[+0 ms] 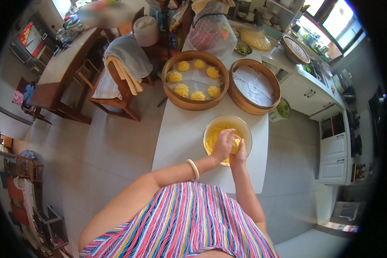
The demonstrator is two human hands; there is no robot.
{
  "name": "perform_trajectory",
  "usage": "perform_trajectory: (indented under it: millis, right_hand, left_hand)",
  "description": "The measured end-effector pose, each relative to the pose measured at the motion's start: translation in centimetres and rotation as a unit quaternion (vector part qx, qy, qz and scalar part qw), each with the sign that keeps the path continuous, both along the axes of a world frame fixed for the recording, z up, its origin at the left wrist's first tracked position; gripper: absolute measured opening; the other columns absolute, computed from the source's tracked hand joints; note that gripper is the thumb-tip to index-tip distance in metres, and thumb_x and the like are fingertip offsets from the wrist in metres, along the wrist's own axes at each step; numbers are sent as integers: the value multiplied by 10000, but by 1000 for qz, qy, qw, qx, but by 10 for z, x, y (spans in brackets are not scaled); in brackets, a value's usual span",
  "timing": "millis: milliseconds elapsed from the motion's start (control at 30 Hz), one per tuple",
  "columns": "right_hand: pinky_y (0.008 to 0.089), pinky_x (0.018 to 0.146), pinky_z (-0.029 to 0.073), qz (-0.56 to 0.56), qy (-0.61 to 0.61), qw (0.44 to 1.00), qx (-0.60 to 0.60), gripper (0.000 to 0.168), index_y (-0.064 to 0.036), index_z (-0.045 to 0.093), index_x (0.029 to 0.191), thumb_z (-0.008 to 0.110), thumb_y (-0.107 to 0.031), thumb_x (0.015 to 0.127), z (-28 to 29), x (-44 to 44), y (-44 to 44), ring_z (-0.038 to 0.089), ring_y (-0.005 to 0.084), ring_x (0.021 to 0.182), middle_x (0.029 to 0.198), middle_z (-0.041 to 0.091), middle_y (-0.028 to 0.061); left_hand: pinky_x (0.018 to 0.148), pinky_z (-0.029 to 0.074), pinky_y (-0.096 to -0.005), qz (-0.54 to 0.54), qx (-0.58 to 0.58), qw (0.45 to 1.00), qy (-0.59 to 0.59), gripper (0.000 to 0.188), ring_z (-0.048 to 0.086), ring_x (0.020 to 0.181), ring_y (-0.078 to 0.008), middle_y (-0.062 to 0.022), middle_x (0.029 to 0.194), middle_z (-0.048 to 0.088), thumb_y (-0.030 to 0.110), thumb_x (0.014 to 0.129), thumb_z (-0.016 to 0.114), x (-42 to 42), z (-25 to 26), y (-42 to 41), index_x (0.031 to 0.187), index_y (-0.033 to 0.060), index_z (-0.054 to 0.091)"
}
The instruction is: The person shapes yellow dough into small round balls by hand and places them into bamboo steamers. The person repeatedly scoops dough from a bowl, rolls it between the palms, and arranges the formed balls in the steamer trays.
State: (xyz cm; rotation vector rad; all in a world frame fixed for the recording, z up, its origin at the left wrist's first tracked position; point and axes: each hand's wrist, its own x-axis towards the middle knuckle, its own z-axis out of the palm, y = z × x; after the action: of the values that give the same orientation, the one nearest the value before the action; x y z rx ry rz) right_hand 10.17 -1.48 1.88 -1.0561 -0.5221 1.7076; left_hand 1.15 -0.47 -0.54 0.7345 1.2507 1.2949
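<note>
Over an enamel-like bowl of crumbly yellow mixture, my right hand holds a rounded yellow dough piece. Fingers of my left hand, its wrist wearing a pale bangle, curl over the piece from the left; whether they press on it is hard to tell. Beyond the bowl stands a round bamboo steamer lined with white paper, where several lumpy yellow dough pieces lie in a ring. To its right a second bamboo steamer holds only a white liner.
The white table carries the bowl and steamers. Behind them are a mesh-covered bundle, a small dish of greens and a bag of yellow meal. A wooden chair with towels stands left; a bucket sits right.
</note>
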Motion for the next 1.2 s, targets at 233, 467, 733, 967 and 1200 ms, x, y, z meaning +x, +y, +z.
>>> perform_trajectory:
  millis: [233, 467, 733, 967, 1200]
  right_hand:
    - [345, 925, 407, 1, -464, 843, 273, 372, -68, 508, 1203, 375, -313, 958, 27, -13, -1, 477, 220, 1138, 1196, 518, 94]
    - [342, 825, 466, 17, 158, 986, -56, 366, -101, 468, 1219, 374, -348, 967, 10, -16, 12, 502, 182, 1089, 1191, 509, 52]
    - [268, 606, 505, 255, -248, 924, 143, 320, -39, 517, 1152, 524, -244, 906, 65, -83, 161, 569, 128, 808, 918, 580, 50]
    - [397, 822, 431, 367, -530, 596, 478, 324, -63, 597, 1038, 606, -255, 777, 21, -192, 299, 553, 341, 915, 934, 583, 166]
    - [397, 840, 436, 409, -512, 511, 556, 322, -88, 559, 1096, 574, -209, 799, 1, -234, 329, 530, 330, 975, 1010, 550, 149]
  left_hand:
    - [815, 463, -319, 27, -189, 919, -344, 323, 591, 913, -200, -79, 945, 622, 319, 947, 402, -7, -3, 8, 1023, 58, 577]
    - [1015, 322, -358, -42, 310, 851, 422, 274, 448, 1178, -298, -152, 1175, 539, 193, 913, 451, -25, 67, -6, 1109, 38, 564]
    - [868, 417, -316, 33, 184, 958, 218, 204, 559, 976, -229, -112, 1018, 606, 137, 909, 467, -147, 84, -13, 1024, 14, 581]
    - [754, 463, -299, 70, 91, 972, 205, 161, 607, 820, -211, -101, 861, 635, 102, 893, 486, -196, 59, -35, 961, 8, 598]
    - [754, 466, -282, 77, 37, 984, 159, 160, 613, 819, -183, -102, 862, 643, 92, 893, 494, -203, 30, -34, 962, -4, 601]
